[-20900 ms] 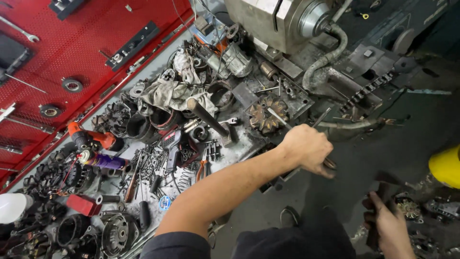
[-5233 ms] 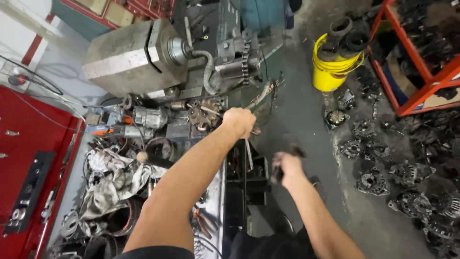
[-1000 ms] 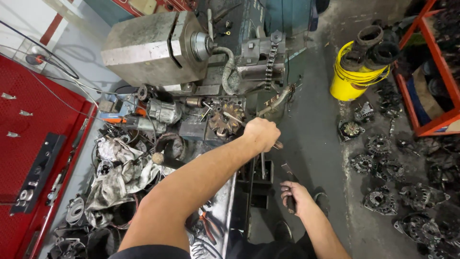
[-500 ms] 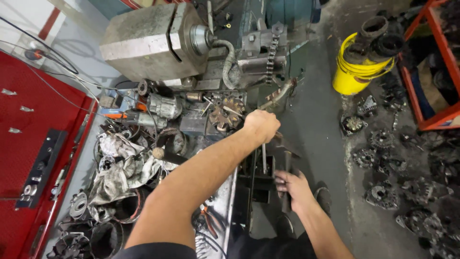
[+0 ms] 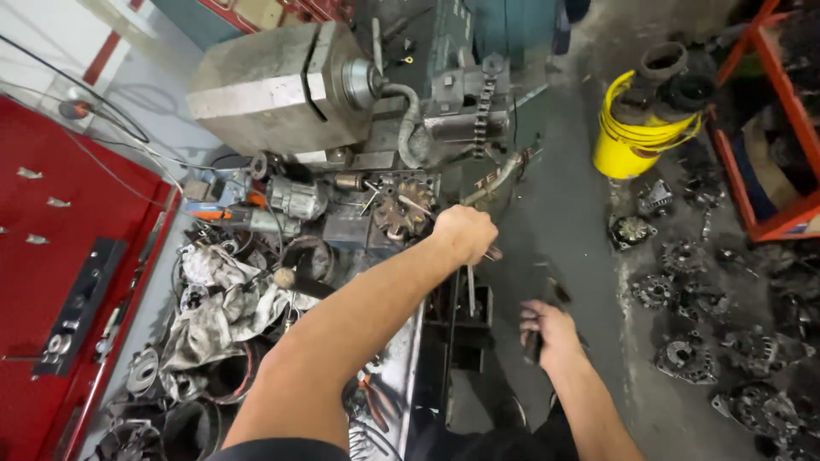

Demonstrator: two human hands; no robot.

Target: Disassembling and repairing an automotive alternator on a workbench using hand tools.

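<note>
Cluttered bench (image 5: 376, 256) of greasy parts lies under me; my left hand (image 5: 465, 235) is closed around a thin metal rod (image 5: 471, 290) at the bench edge; my right hand (image 5: 547, 329) grips a dark tool (image 5: 534, 346) lower down; I judge a steady hold and small aligned strokes serve best.

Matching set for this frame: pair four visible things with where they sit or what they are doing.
Things:
1. left hand
2. right hand
3. yellow bucket
4. red cabinet

Places or states:
A. on the floor at upper right, dark parts sticking out of its top
B. along the left edge of the view
C. closed in a fist at the bench edge, over a thin metal tool
D. lower down, beside the bench, gripping a dark object

Pairs: 1-C, 2-D, 3-A, 4-B
</note>
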